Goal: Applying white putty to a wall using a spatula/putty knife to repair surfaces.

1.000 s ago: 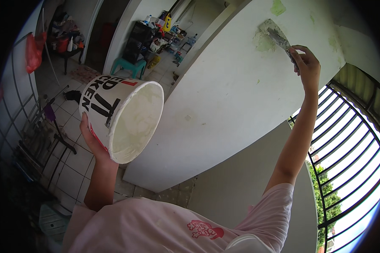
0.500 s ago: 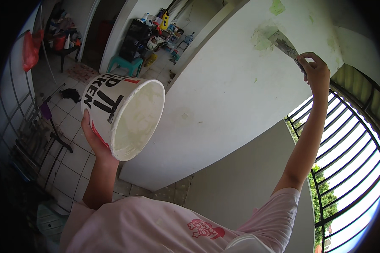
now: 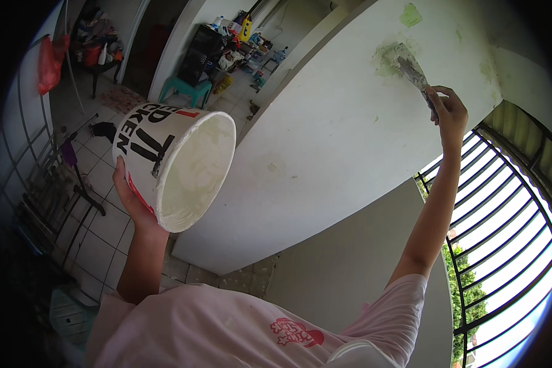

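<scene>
My left hand (image 3: 135, 199) is closed on the side of a white paper bucket (image 3: 142, 142) with black and red print. The bucket tilts toward the right, and pale filler paste (image 3: 196, 175) coats its inside. Up at the right, my right hand (image 3: 449, 111) grips the handle of a putty knife (image 3: 416, 75). The blade, smeared with grey and white residue, lies against a rough pale-green patch (image 3: 387, 58) on the white wall (image 3: 325, 147). Another bare green patch (image 3: 411, 15) shows higher up the wall.
Barred window grilles (image 3: 497, 245) stand at the right. A teal stool (image 3: 187, 91) and a black crate rack (image 3: 202, 52) are at the back left, near cluttered goods. A red plastic bag (image 3: 52, 64) hangs at the far left. Tools lie on the tiled floor (image 3: 98, 251).
My right hand has moved slightly left and down with the putty knife, whose blade has turned more upright against the patch. The bucket stays in my left hand, nearly unmoved.
</scene>
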Demonstrator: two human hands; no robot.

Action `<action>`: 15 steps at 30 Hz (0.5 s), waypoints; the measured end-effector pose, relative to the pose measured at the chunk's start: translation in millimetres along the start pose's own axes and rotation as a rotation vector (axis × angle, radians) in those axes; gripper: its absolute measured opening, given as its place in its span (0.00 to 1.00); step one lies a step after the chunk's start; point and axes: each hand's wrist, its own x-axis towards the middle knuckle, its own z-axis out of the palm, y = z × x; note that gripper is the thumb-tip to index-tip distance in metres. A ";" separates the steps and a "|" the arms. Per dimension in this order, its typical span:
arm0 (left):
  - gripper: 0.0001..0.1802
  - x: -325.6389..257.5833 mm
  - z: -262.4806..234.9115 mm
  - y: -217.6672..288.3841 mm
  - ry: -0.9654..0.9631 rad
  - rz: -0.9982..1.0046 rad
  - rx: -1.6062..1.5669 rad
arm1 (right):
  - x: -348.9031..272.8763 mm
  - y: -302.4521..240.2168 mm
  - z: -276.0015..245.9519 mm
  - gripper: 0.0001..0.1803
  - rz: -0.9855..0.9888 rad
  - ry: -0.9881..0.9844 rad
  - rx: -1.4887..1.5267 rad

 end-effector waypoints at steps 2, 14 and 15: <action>0.35 -0.3 0.1 -1.8 0.006 0.005 0.011 | 0.7 20.0 9.8 0.13 0.015 0.004 0.041; 0.36 5.3 -7.3 -1.0 0.029 0.015 0.036 | -4.3 55.5 31.3 0.17 0.021 0.150 -0.031; 0.36 5.9 -8.2 -0.8 0.028 0.013 0.036 | -6.8 56.5 28.0 0.17 0.022 0.150 -0.032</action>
